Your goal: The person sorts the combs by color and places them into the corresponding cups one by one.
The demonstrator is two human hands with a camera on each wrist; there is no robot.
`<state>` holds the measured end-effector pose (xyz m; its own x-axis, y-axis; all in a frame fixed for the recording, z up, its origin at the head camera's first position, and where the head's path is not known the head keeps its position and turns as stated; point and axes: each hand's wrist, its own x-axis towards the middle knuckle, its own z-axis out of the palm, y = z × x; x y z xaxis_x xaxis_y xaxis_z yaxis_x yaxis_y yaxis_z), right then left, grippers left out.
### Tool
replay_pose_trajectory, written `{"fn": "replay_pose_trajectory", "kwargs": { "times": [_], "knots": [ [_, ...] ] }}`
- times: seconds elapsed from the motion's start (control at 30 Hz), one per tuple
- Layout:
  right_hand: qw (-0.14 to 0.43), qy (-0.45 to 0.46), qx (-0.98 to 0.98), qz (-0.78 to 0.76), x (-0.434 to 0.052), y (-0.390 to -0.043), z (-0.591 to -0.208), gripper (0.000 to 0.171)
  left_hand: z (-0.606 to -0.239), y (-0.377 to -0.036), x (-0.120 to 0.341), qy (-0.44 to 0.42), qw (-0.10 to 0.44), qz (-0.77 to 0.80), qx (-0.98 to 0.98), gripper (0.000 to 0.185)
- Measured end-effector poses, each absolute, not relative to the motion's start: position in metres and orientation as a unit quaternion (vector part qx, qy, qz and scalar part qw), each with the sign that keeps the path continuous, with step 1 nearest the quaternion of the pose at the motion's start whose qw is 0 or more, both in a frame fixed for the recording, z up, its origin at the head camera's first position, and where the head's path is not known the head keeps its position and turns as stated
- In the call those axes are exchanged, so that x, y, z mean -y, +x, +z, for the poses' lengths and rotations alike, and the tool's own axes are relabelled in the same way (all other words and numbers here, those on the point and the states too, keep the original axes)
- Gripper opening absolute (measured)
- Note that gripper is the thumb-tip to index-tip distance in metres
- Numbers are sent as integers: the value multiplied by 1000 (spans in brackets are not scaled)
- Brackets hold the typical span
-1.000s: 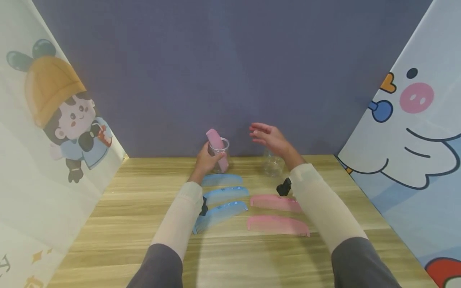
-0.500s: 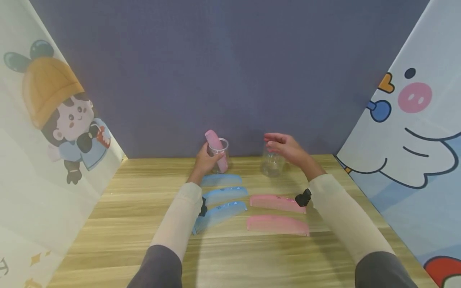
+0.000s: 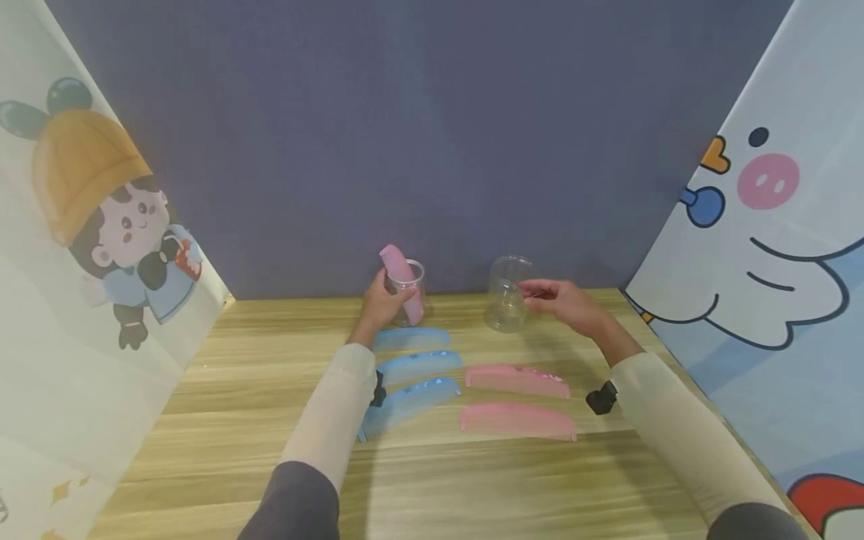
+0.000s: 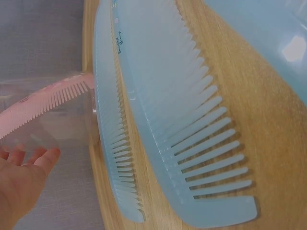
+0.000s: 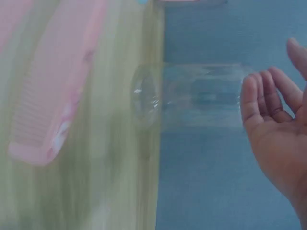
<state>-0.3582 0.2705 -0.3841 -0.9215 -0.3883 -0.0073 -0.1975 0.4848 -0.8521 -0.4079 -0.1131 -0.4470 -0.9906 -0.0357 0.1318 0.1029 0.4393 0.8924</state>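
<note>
At the back of the table, my left hand grips a clear plastic jar from its left side, thumb across the front. A pink comb leans inside it, one end sticking out above the rim. In the left wrist view my fingertips meet the jar's wall, with the comb showing through. To the right stands a second clear jar with nothing inside. My right hand is beside that jar, its loosely bent fingers overlapping the side; in the right wrist view they are right by its rim.
Three blue combs lie in a column in front of the left jar. Two pink combs lie to their right, nearer than the second jar. A grey wall rises behind the table, with printed panels at both sides.
My right hand has moved right and down, from above the second jar to its right side. My left hand keeps its grip on the jar with the pink comb.
</note>
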Motion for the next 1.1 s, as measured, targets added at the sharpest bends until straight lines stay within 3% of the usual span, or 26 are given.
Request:
{"fn": "replay_pose_trajectory", "kwargs": {
  "times": [0.37, 1.1],
  "knots": [
    [83, -200, -911, -352, -291, -342, -427, 53, -447, -406, 110, -14, 60, -535, 843, 92],
    [114, -170, -933, -295, -312, -311, -481, 51, -449, -408, 111, -13, 55, -538, 841, 91]
  ]
}}
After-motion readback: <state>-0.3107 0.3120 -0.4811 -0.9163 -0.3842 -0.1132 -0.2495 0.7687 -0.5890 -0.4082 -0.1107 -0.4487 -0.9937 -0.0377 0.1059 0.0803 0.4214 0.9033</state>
